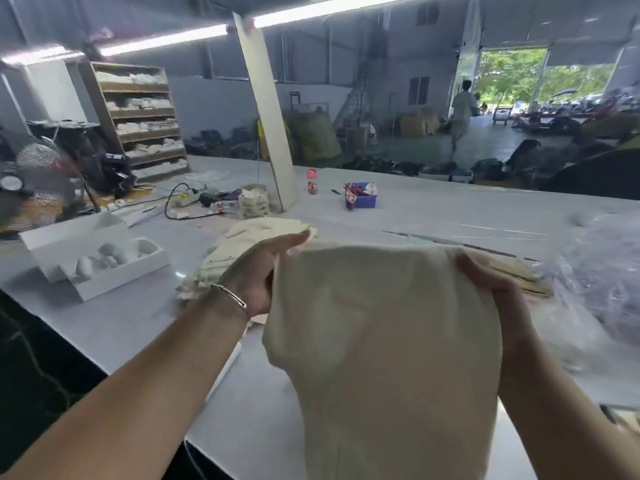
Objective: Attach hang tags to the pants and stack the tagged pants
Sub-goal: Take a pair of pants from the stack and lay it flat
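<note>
Cream pants (381, 341) held up above the desk (121, 323), hanging down toward the near edge. Left hand (258, 275) clamped on the top left edge of the pants, fingers curled round the cloth; bracelet (230, 294) on that wrist. Right hand (491, 289) gripping the top right edge of the pants. Stack of cream garments (263, 230) on the desk just behind the pants. White box (93, 258) left of the pants. Clear plastic (602, 282) right of the pants.
</note>
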The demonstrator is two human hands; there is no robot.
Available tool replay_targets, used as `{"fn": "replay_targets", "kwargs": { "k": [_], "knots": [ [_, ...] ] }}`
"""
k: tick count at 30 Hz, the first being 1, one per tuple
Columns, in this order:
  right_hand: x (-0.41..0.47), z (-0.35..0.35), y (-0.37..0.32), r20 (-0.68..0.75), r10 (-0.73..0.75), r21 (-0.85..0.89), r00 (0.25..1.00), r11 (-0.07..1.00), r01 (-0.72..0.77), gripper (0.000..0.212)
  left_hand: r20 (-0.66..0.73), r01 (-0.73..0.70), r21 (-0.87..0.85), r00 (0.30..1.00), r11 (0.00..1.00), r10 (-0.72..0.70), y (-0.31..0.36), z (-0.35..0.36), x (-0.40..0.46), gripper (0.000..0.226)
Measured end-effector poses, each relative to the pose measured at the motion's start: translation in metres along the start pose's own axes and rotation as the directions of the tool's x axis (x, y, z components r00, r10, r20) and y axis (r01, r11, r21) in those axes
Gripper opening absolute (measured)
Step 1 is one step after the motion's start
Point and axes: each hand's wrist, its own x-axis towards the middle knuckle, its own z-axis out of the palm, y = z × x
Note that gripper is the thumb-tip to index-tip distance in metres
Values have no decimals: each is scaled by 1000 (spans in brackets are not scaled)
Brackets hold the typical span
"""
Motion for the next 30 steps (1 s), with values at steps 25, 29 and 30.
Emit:
{"fn": "replay_targets", "kwargs": {
  "k": [25,29,30],
  "knots": [
    [-19,44,10,-38,137,-239,990,961,-142,27,312,-278,948,906,-156,287,-14,10,-41,50],
    [-15,42,13,-70,138,-311,988,938,-153,30,191,-208,968,974,142,123,-14,3,-50,31],
    [-13,42,12,-86,121,-353,989,924,-144,29,158,-170,961,985,217,73,-13,2,-54,29]
  ]
}}
